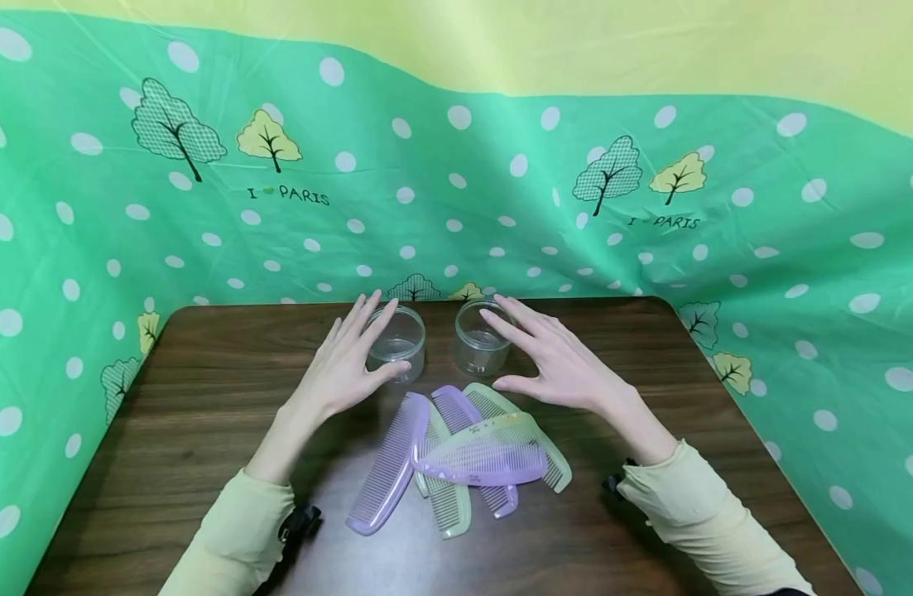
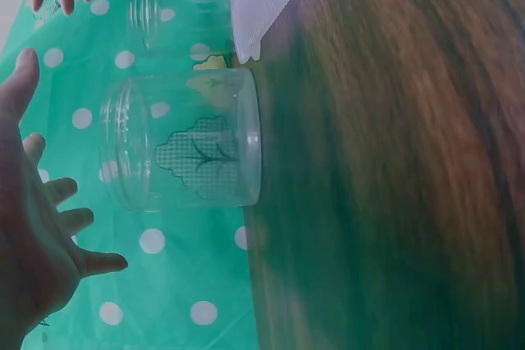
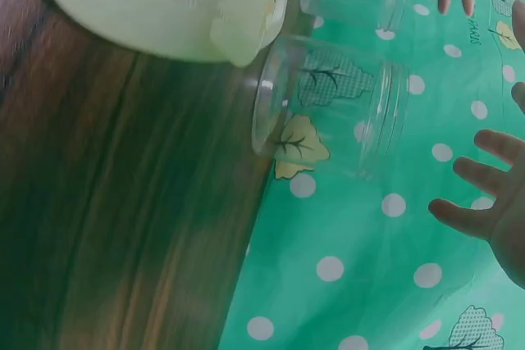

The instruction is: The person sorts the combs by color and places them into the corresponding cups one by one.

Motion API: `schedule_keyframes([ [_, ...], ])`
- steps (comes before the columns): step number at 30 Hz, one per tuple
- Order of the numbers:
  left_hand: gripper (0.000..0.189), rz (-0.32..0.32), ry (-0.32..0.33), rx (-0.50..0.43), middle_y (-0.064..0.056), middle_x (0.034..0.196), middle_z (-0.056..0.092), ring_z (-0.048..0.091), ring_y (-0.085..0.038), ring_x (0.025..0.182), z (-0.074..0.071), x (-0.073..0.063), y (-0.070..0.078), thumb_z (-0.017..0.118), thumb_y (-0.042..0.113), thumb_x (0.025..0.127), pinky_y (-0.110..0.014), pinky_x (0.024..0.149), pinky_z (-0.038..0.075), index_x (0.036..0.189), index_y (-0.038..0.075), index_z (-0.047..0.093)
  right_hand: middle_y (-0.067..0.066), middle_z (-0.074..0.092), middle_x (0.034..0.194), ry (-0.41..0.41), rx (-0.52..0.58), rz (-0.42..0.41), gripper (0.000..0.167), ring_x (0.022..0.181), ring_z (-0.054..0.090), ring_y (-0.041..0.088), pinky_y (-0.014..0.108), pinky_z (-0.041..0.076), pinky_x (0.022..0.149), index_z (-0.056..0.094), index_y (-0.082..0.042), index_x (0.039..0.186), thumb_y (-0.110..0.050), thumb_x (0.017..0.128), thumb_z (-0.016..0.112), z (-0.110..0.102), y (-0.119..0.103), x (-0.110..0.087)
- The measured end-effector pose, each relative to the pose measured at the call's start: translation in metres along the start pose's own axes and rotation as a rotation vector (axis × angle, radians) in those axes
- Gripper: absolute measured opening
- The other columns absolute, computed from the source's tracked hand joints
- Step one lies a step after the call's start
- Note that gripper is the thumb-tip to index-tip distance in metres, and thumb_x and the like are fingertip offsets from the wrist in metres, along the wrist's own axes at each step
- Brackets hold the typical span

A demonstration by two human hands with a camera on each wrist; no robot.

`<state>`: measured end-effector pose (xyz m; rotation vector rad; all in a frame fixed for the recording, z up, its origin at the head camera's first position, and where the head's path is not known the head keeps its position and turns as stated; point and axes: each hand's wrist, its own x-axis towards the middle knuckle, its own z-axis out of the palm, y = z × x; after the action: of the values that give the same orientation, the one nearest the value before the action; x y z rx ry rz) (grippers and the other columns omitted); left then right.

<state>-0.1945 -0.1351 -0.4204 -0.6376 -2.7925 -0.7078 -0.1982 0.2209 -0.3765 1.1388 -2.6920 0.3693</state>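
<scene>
Two clear, lidless jars stand side by side at the back of the table. My left hand (image 1: pixel 343 372), fingers spread and thumb out, hovers over the left jar (image 1: pixel 407 352). Over the outer side of the right jar (image 1: pixel 480 354) is my right hand (image 1: pixel 568 364), its fingers also extended. In the left wrist view, a gap separates the hand from the nearer jar (image 2: pixel 187 143); the right wrist view shows the same at its jar (image 3: pixel 324 104). In front of both jars, several purple and green combs lie in an overlapping pile, a purple comb (image 1: pixel 391 465) at its left side.
The dark wooden table (image 1: pixel 203 430) ends just behind the jars. A green dotted cloth (image 1: pixel 441 190) printed with trees hangs along the back and both sides. Dark straps with small devices sit at both wrists, below the pale sleeves (image 1: pixel 236 526).
</scene>
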Motion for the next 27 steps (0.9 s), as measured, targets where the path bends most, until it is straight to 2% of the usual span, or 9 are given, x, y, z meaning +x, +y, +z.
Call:
schedule_keyframes([
  [3,0.095,-0.052,-0.006,-0.049,0.006,0.175,0.004,0.009,-0.027,0.163,0.004,0.003,-0.003,0.061,0.070,0.091,-0.067,0.123,0.025,0.163,0.045,0.005,-0.003,0.022,0.173,0.016,0.010,0.003,0.095,0.155,0.033,0.024,0.062,0.043,0.110,0.020,-0.038,0.164,-0.058,0.088,0.074,0.002,-0.002,0.000],
  [6,0.095,-0.106,-0.022,-0.106,0.006,0.175,0.004,0.012,-0.028,0.162,0.008,0.004,-0.005,0.061,0.072,0.090,-0.073,0.113,0.035,0.162,0.048,0.004,-0.002,0.025,0.172,0.032,0.017,-0.002,0.094,0.153,0.037,0.024,0.057,0.047,0.109,0.021,-0.037,0.164,-0.057,0.088,0.074,0.004,-0.005,0.000],
  [10,0.098,-0.172,-0.054,-0.171,0.006,0.175,0.004,0.016,-0.031,0.161,0.011,0.004,-0.008,0.063,0.073,0.088,-0.080,0.104,0.037,0.161,0.051,0.001,0.003,0.033,0.169,0.059,0.023,-0.016,0.093,0.150,0.042,0.025,0.053,0.048,0.110,0.024,-0.036,0.163,-0.054,0.088,0.075,0.006,-0.009,-0.001],
  [17,0.102,-0.228,-0.079,-0.284,0.007,0.175,0.005,0.023,-0.038,0.158,0.017,0.007,-0.012,0.068,0.071,0.086,-0.081,0.109,0.030,0.160,0.052,0.000,0.002,0.038,0.166,0.072,0.007,-0.024,0.095,0.148,0.045,0.025,0.052,0.050,0.109,0.026,-0.035,0.163,-0.051,0.086,0.079,0.007,-0.016,-0.003],
  [23,0.106,-0.229,-0.054,-0.371,0.002,0.175,0.010,0.021,-0.032,0.160,0.021,0.010,-0.017,0.075,0.063,0.085,-0.069,0.119,0.029,0.164,0.043,0.006,0.000,0.038,0.166,0.046,-0.006,-0.019,0.093,0.145,0.048,0.025,0.052,0.052,0.105,0.026,-0.035,0.163,-0.057,0.087,0.076,0.008,-0.022,-0.005],
  [27,0.106,-0.243,-0.053,-0.411,-0.001,0.174,0.015,0.022,-0.032,0.159,0.023,0.011,-0.019,0.077,0.060,0.085,-0.067,0.121,0.029,0.164,0.040,0.010,0.000,0.040,0.165,0.045,-0.009,-0.020,0.093,0.140,0.053,0.026,0.052,0.054,0.103,0.027,-0.035,0.163,-0.057,0.087,0.075,0.010,-0.025,-0.006],
])
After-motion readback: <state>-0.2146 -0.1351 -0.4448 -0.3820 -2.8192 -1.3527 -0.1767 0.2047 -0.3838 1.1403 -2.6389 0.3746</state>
